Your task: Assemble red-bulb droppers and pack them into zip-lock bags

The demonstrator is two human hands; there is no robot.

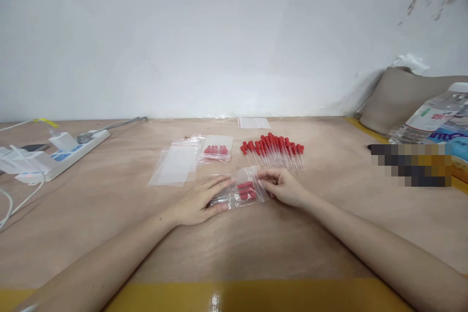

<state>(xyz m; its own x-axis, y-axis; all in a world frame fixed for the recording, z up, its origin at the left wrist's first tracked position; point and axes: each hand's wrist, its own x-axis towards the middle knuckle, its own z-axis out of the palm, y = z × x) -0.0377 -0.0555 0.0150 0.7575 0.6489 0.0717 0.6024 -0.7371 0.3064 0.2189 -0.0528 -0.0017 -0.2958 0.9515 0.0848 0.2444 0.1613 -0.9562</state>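
A clear zip bag (234, 198) lies on the table in front of me with red-bulbed droppers (246, 190) inside, their bulbs toward the right end. My left hand (199, 202) rests on the bag's left end, fingers stretched out and thumb apart along the near edge. At the right end, the thumb and fingers of my right hand (281, 186) pinch the bag's edge. Just beyond the bag is a fanned pile of loose droppers (274, 148), red bulbs pointing away from me.
Flat empty bags (171, 163) lie at the left beside a stack of bags with red bulbs (215, 148). Another flat bag (254, 123) lies near the wall. A power strip (78, 156) with cables is far left; a water bottle (431, 114) stands right, near a pixelated patch.
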